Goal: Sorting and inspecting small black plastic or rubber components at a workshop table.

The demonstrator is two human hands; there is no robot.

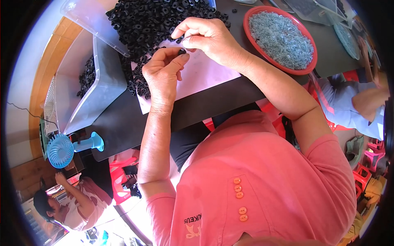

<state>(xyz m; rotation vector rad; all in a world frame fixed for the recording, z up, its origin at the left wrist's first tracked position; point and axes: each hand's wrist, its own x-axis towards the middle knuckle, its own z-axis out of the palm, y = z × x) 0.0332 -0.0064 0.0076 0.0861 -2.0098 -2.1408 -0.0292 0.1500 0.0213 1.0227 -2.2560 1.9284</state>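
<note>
My left hand (163, 74) is closed, with a small black plastic part (182, 52) pinched between thumb and forefinger. Just above it, my right hand (209, 39) is also closed, thumb against forefinger. Whatever lies between those fingertips is too small to make out. Both hands are over a white sheet of paper (209, 74), their fingertips nearly meeting. Beyond them spreads a heap of similar black plastic parts (139, 22), some lying on the sheet's left edge.
At the right, a round red tray (314, 59) holds many tiny shiny metal pieces (281, 41). A clear plastic bin (108, 78) with black parts stands left, near a blue fan (61, 151) at the dark table's (197, 107) edge. Other people (80, 205) sit on both sides.
</note>
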